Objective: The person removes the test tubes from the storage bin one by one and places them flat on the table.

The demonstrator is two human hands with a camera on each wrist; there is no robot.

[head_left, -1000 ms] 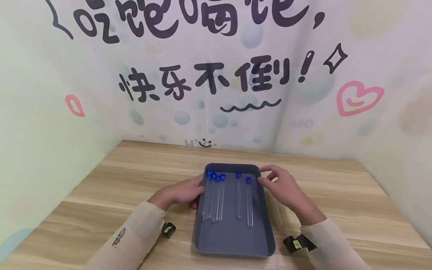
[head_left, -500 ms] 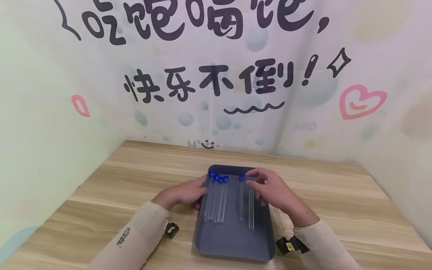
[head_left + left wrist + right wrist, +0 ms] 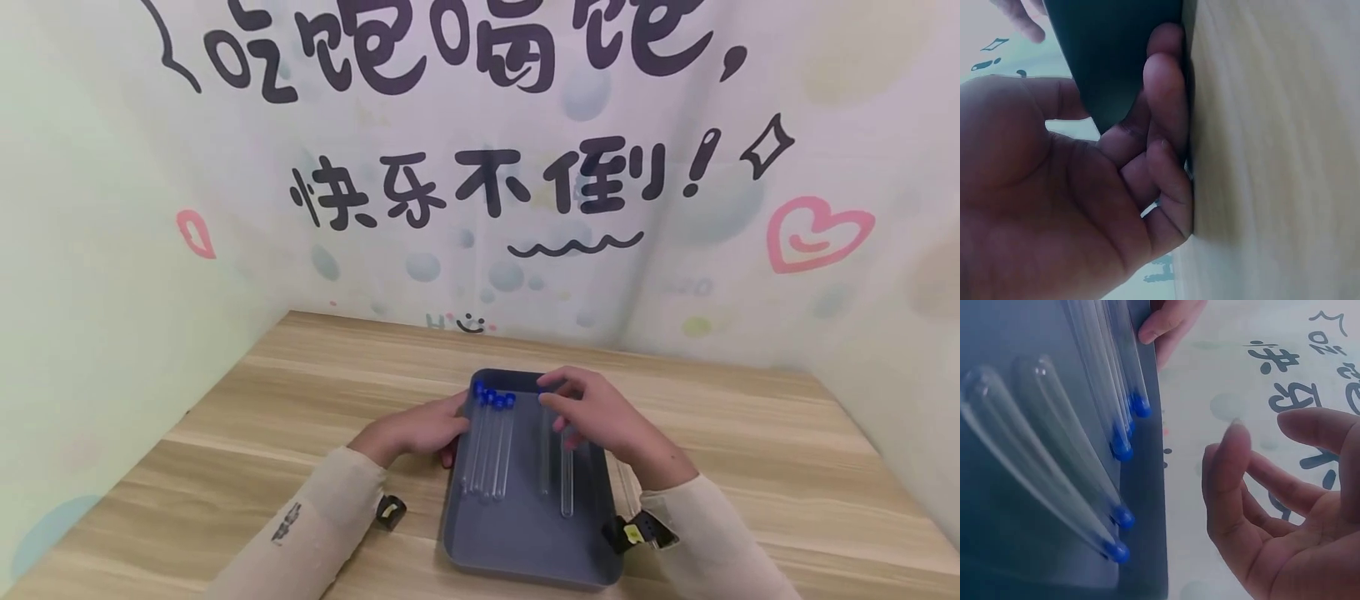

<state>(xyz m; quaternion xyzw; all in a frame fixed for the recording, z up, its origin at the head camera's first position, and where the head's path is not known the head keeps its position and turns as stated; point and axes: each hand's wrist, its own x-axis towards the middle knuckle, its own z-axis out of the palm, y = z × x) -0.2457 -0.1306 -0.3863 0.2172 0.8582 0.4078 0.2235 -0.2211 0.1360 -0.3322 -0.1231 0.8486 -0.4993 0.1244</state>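
Observation:
A dark grey tray (image 3: 528, 546) lies on the wooden table with several clear test tubes (image 3: 487, 454) with blue caps grouped along its left side. Two more capped tubes lie apart on the right, one test tube (image 3: 567, 496) nearest the right wall. My left hand (image 3: 429, 431) grips the tray's left side, thumb at the rim and fingers (image 3: 1165, 94) curled at its underside. Over the tray's far right part hovers my right hand (image 3: 600, 414), thumb and forefinger spread and holding nothing. It partly covers the two right tubes' caps; the right wrist view shows both blue caps (image 3: 1122, 517).
Right of the tray, another clear tube on the table is mostly hidden by my right wrist. The wooden table (image 3: 300, 400) reaches back to a printed wall cloth (image 3: 480, 275). Each sleeve carries a black wrist mount (image 3: 390, 511).
My right hand has moved left, from the tray's right rim to over the two right-hand tubes. The left hand keeps its grip on the tray. The head view has shifted slightly.

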